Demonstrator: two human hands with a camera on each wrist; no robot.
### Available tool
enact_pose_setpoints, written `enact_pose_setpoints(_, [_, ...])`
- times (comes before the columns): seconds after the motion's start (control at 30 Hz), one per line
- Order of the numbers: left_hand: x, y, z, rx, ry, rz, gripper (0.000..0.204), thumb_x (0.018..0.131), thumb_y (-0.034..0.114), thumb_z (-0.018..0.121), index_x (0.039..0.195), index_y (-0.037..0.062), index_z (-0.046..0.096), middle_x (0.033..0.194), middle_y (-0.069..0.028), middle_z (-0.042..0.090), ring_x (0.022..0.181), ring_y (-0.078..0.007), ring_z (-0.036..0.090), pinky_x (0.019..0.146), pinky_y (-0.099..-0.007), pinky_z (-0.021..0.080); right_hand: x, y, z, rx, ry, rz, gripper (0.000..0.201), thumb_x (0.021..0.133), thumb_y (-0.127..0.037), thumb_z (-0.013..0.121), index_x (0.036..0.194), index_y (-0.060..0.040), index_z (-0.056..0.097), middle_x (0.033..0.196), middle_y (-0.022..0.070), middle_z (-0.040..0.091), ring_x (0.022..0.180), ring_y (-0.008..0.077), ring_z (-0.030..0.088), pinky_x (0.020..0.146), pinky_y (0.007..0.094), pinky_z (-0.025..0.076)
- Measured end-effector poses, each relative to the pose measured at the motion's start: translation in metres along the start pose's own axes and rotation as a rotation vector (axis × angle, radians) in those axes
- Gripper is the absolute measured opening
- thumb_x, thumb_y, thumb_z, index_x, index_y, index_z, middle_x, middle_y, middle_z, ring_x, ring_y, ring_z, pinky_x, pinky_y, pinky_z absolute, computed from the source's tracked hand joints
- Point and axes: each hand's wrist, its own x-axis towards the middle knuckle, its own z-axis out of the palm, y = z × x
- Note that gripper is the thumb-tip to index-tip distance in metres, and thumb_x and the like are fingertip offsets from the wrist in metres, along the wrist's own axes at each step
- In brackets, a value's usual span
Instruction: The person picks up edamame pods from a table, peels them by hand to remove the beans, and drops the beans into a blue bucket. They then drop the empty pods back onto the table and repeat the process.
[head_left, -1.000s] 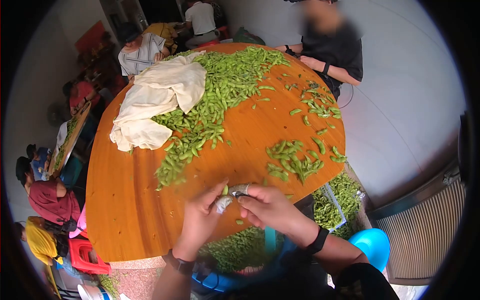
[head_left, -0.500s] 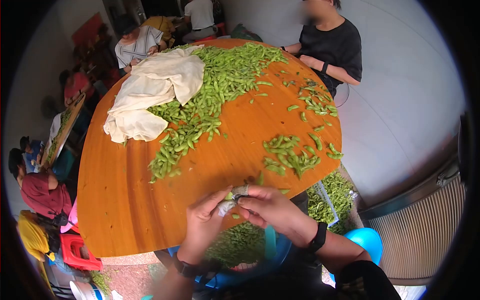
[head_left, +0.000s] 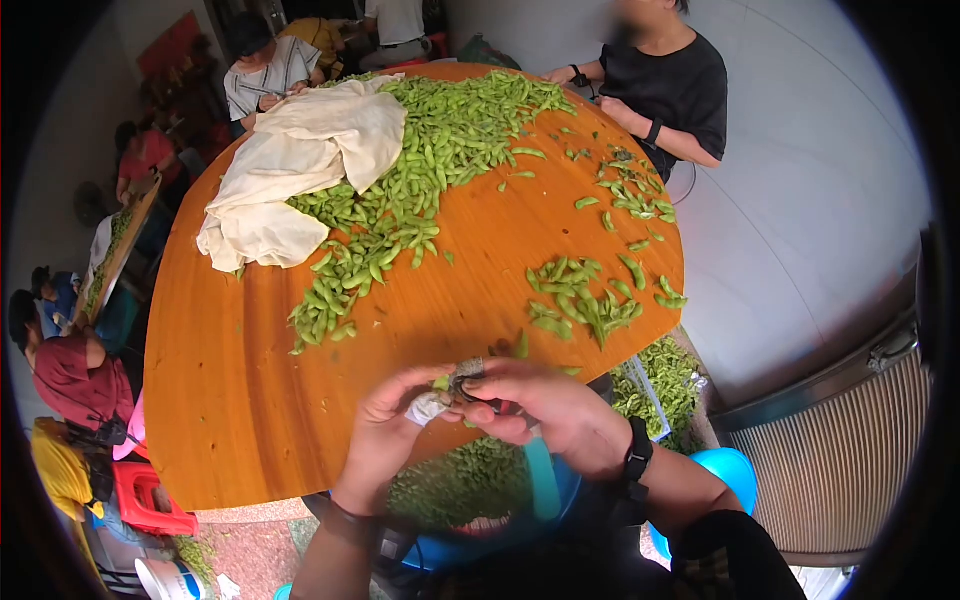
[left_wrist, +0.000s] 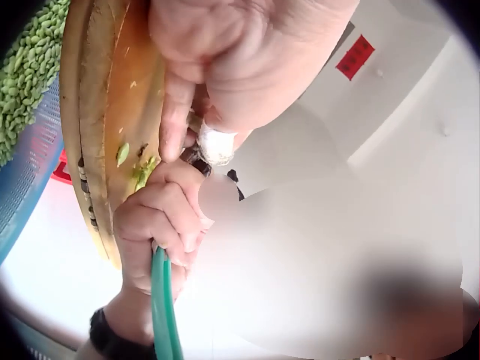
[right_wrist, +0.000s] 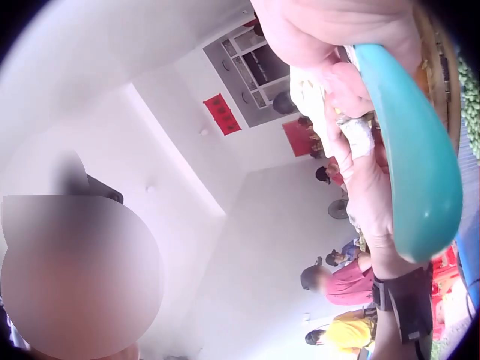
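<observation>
Near the table's front edge, my left hand [head_left: 385,420] pinches a green edamame pod [head_left: 441,383], mostly hidden by the fingers. A white wrap [left_wrist: 217,144] covers the left thumb. My right hand [head_left: 555,405] meets it at the pod, gripping a teal-handled tool [right_wrist: 416,165]; its handle sticks out below the fist, and a dark part shows by the fingertips. The tool's exact kind I cannot tell. A grey wrap [head_left: 469,367] is on a right finger. Below both hands sits a blue basket [left_wrist: 41,165] full of small green beans.
A large pile of edamame pods [head_left: 455,150] lies on the round wooden table [head_left: 250,400], partly under a cream cloth [head_left: 310,150]. A smaller heap [head_left: 580,295] lies at the right. A person in black [head_left: 665,95] sits across. A red stool [head_left: 150,500] stands on the left.
The hands have stayed together and shifted slightly left in the head view. The right hand has turned a little, bringing the tool's dark part into view. The table appears farther left and higher.
</observation>
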Motion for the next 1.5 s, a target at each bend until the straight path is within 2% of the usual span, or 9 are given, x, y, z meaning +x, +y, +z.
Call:
enact_pose_setpoints(0.13, [0.0,-0.002,-0.005,-0.214,-0.061,-0.036,0.031,0.091,-0.003,0.057,0.121,0.0023,0.061,0.106,-0.0102,0.068,0.089,-0.0172,0.067,0.08,-0.0286,0.055,-0.011,-0.016,0.024,0.016,-0.07,0.02,0.023,0.095,-0.022,0.056,0.095,-0.0001,0.059,0.072,0.0,0.053,0.05,0.0046,0.04,0.044,0.0192,0.029])
enact_pose_setpoints(0.23, [0.004,-0.002,0.005,-0.145,0.029,-0.095,0.035,0.09,-0.002,0.059,0.125,0.0031,0.059,0.097,-0.0095,0.067,0.078,-0.0146,0.067,0.07,-0.0261,0.055,-0.011,-0.016,0.039,-0.267,0.234,-0.093,0.017,0.096,-0.017,0.054,0.097,-0.0012,0.06,0.07,-0.0011,0.053,0.05,0.0037,0.041,0.045,0.0189,0.03])
enact_pose_setpoints(0.4, [0.002,0.0,0.017,0.545,0.039,0.19,0.046,0.091,-0.006,0.051,0.135,0.007,0.054,0.091,-0.0051,0.063,0.075,-0.0101,0.062,0.068,-0.0225,0.051,-0.012,-0.002,0.036,-0.669,0.337,-0.253,0.016,0.099,-0.009,0.049,0.097,-0.0036,0.064,0.069,-0.0038,0.053,0.052,0.0026,0.042,0.046,0.0192,0.032])
enact_pose_setpoints(0.57, [0.001,0.002,0.016,0.64,0.029,0.206,0.046,0.091,-0.007,0.051,0.135,0.0059,0.053,0.09,-0.0057,0.065,0.072,-0.0097,0.063,0.07,-0.0237,0.051,-0.02,-0.006,0.046,-0.584,0.363,-0.201,0.016,0.098,-0.011,0.05,0.088,-0.0044,0.061,0.066,-0.0034,0.053,0.052,0.0028,0.044,0.046,0.0201,0.033])
enact_pose_setpoints(0.67, [-0.002,0.005,0.016,0.595,-0.005,0.167,0.054,0.088,-0.01,0.052,0.138,0.0105,0.052,0.094,-0.0099,0.066,0.08,-0.0148,0.066,0.075,-0.028,0.054,-0.019,-0.003,0.046,-0.462,0.381,-0.17,0.015,0.098,-0.012,0.051,0.092,-0.0048,0.062,0.066,-0.0028,0.053,0.05,0.0032,0.044,0.043,0.0205,0.033])
enact_pose_setpoints(0.83, [0.0,0.005,0.012,0.269,-0.007,0.043,0.042,0.094,-0.006,0.046,0.134,0.0029,0.053,0.104,-0.0087,0.068,0.084,-0.0135,0.068,0.083,-0.0257,0.053,-0.008,0.004,0.04,-0.314,0.385,-0.178,0.012,0.098,-0.013,0.052,0.098,-0.0056,0.062,0.066,-0.0018,0.053,0.048,0.0042,0.045,0.04,0.021,0.031])
enact_pose_setpoints(1.33, [0.004,0.005,0.002,-0.125,0.066,-0.094,0.037,0.099,0.006,0.041,0.134,-0.0027,0.048,0.106,-0.0135,0.066,0.088,-0.0205,0.069,0.081,-0.0323,0.058,0.016,-0.003,0.01,0.077,0.176,0.04,0.013,0.095,-0.015,0.056,0.104,-0.0063,0.061,0.068,0.0017,0.057,0.045,0.0068,0.043,0.037,0.0206,0.027])
enact_pose_setpoints(1.47, [0.003,0.001,0.004,-0.195,0.104,-0.029,0.038,0.099,0.008,0.043,0.134,-0.0031,0.048,0.112,-0.0125,0.064,0.092,-0.0183,0.067,0.082,-0.0315,0.057,0.013,-0.007,0.046,-0.11,0.301,-0.046,0.013,0.096,-0.011,0.054,0.103,-0.0053,0.062,0.067,0.0002,0.055,0.047,0.0058,0.044,0.04,0.0209,0.031])
enact_pose_setpoints(1.5, [0.002,0.002,0.004,-0.195,0.1,-0.025,0.038,0.099,0.008,0.043,0.134,-0.0031,0.048,0.112,-0.0125,0.064,0.092,-0.0183,0.067,0.082,-0.0315,0.057,0.015,0.001,0.055,-0.35,0.379,-0.205,0.013,0.096,-0.01,0.053,0.102,-0.0048,0.063,0.066,-0.001,0.055,0.049,0.0048,0.044,0.042,0.0209,0.032])
